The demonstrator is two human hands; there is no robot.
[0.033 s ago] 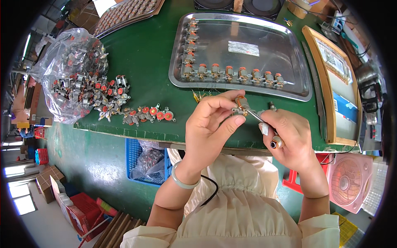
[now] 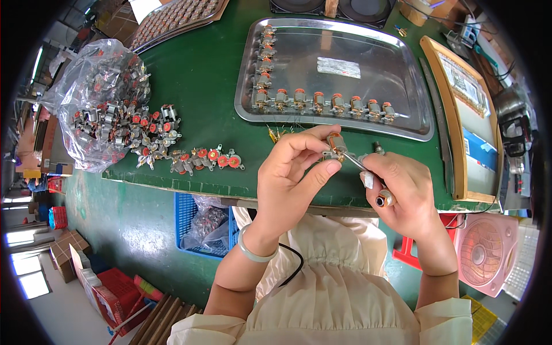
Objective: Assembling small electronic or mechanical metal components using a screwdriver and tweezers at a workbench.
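My left hand (image 2: 294, 181) pinches a small motor-like part (image 2: 337, 142), a grey metal can with an orange end and metal tabs, between thumb and fingers. My right hand (image 2: 402, 187) is wrapped round a slim metal-tipped tool (image 2: 355, 163); its tip meets the part's lower side. A white scrap (image 2: 368, 179) and a tubular end (image 2: 384, 199) show at my right fingers; whether they belong to the tool I cannot tell. Beyond my hands, a steel tray (image 2: 397, 52) holds similar parts in a column at its left and a row along its near side.
To the left, a clear plastic bag (image 2: 69, 135) spills similar parts onto the green table (image 2: 190, 75). Several parts (image 2: 214, 158) lie near the front edge. Thin wire pieces (image 2: 278, 133) rest before the tray. A wood-framed board (image 2: 460, 115) stands right; a blue crate (image 2: 185, 221) sits below.
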